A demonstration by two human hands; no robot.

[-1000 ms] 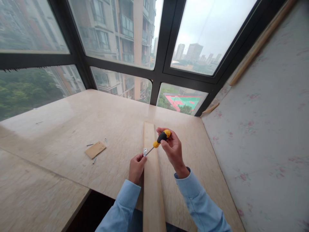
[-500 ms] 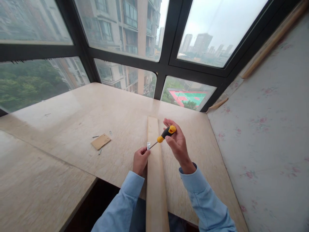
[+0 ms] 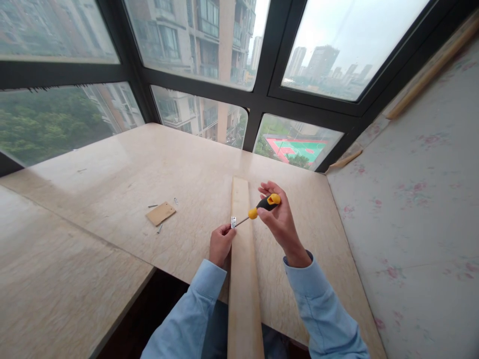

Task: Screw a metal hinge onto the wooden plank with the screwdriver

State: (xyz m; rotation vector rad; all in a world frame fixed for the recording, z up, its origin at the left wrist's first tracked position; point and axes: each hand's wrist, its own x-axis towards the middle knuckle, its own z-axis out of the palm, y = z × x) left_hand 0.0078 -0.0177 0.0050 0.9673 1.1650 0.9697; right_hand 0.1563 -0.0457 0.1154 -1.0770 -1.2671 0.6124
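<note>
A long pale wooden board (image 3: pixel 244 279) runs away from me over the stone-look surface. On its left edge sits a small silver metal bracket (image 3: pixel 233 222). The thumb and fingers of my left hand (image 3: pixel 220 243) are closed on the bracket's near end. My right hand (image 3: pixel 281 219) grips the handle of a screwdriver (image 3: pixel 265 205), yellow and black. The shaft slants down and left, with its tip at the bracket. Whether the tip sits in a screw is too small to tell.
Left of the board lies a small thin wooden piece (image 3: pixel 160 214) with several loose screws (image 3: pixel 159 228) around it. Dark-framed windows (image 3: pixel 258 99) close off the far side. A floral-papered wall (image 3: pixel 411 224) stands at the right. A dark gap (image 3: pixel 157 299) opens at the front left edge.
The view has shifted slightly, so everything appears a little further right. The screwdriver handle has swung slightly to the right in my right hand. My left hand stays at the bracket.
</note>
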